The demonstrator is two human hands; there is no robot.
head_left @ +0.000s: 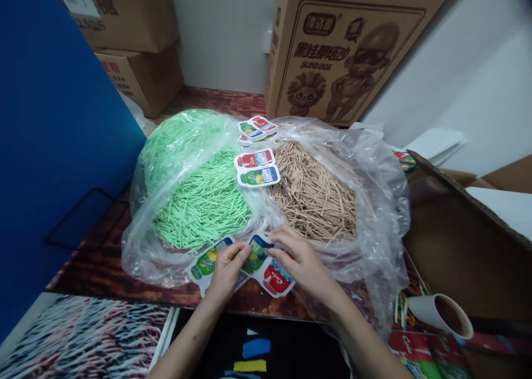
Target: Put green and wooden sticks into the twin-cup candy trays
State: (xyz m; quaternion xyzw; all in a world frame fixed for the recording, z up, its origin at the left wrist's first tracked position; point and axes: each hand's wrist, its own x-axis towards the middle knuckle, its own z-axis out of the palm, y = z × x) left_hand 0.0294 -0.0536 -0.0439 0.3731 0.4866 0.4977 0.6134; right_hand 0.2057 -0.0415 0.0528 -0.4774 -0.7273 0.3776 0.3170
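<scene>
My left hand [226, 268] pinches one edge of a bottle-shaped packet [276, 279] between thumb and finger. My right hand [303, 261] grips the same packet's upper right side with bent fingers. One half of the packet is green and blue with a lemon picture, and the other half is red with "Cola" printed on it. A similar green packet [205, 261] lies beneath and left of my left hand, partly covered. Just beyond my hands are open clear bags of thin green sticks [203, 201] and thin brown sticks [316, 196].
Between the bags lie another printed packet [256, 168] and a small stack of packets [257, 128]. A large carton [344, 52] stands behind. At right are an open cardboard box [465, 235] and a tipped paper cup [440, 315]. A blue panel [62, 118] borders the left.
</scene>
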